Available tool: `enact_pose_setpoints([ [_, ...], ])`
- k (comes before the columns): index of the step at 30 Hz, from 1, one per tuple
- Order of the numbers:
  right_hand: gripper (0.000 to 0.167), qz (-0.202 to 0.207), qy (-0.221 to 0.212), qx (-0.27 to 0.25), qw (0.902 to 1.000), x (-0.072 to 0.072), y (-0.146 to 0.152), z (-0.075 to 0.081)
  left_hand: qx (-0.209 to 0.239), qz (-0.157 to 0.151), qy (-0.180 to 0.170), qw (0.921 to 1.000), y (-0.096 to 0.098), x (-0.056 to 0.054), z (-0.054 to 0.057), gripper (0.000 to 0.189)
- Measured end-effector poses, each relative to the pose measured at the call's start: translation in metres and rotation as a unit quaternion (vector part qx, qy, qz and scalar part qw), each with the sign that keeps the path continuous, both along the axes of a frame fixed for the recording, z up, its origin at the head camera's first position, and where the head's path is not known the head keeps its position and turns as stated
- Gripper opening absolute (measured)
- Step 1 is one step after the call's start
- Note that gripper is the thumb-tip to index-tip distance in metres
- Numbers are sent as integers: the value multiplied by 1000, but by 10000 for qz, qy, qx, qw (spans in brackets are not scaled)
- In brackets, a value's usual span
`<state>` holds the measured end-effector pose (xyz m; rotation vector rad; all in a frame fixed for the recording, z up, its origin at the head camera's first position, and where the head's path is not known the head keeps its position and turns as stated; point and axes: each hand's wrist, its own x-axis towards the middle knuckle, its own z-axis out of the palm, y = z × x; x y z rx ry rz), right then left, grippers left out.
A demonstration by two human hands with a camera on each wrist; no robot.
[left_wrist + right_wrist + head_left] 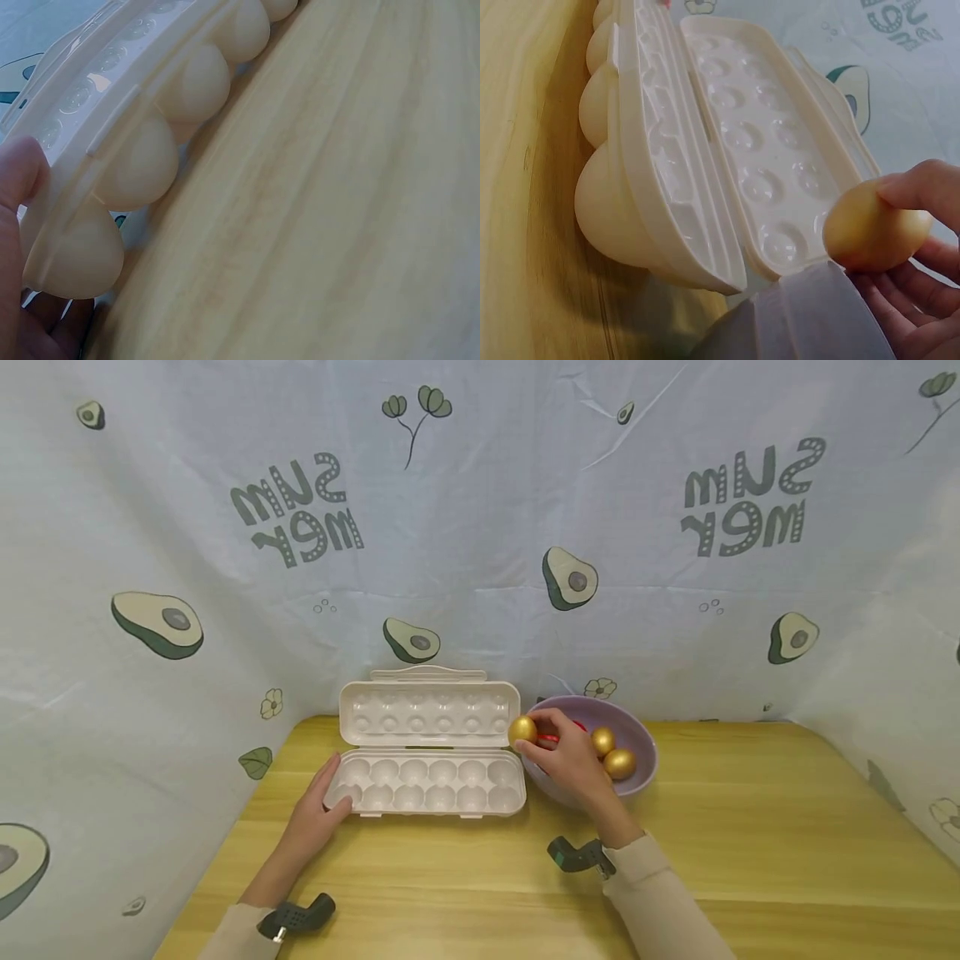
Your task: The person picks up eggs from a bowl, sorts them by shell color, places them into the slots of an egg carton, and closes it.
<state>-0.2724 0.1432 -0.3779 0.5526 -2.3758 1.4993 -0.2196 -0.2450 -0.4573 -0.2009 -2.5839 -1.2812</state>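
Observation:
A golden egg (522,732) is pinched between the thumb and fingers of my right hand (567,754), above the left rim of a purple bowl (647,768). More golden eggs (619,764) and something red (580,726) lie in that bowl, partly hidden by the hand. Left of it stands an open cream egg carton (427,814), its lid tipped back and its cups bare. My left hand (313,814) grips the carton's left end, thumb on the rim and fingers beneath, as the left wrist view shows. From the right wrist, the egg (874,227) appears beside the lid's end.
Carton and bowl stand on a wooden table (465,885), near its back edge. Behind them and at both sides hangs a pale curtain (480,510) with avocado prints. Dark wrist mounts (296,917) stick out from both forearms.

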Motion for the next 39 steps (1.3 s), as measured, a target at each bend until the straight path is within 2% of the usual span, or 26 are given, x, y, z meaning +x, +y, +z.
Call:
enact_pose_setpoints([
  [8,43,96,74,-42,9999,-4,-11,-4,-5,24,-66,10000,0,0,0,72],
  [14,40,-83,209,261,9994,-2,-13,-10,-21,-10,-74,10000,0,0,0,71],
  [20,40,21,435,531,9976,-3,-15,-11,-57,-19,-38,10000,0,0,1,71],
  [28,43,-165,1023,1371,9851,-5,-16,-12,-99,-15,-8,9999,-1,-1,2,71],
  [39,43,-175,971,2064,9735,1,-18,-13,-124,46,67,9999,-1,0,0,71],
])
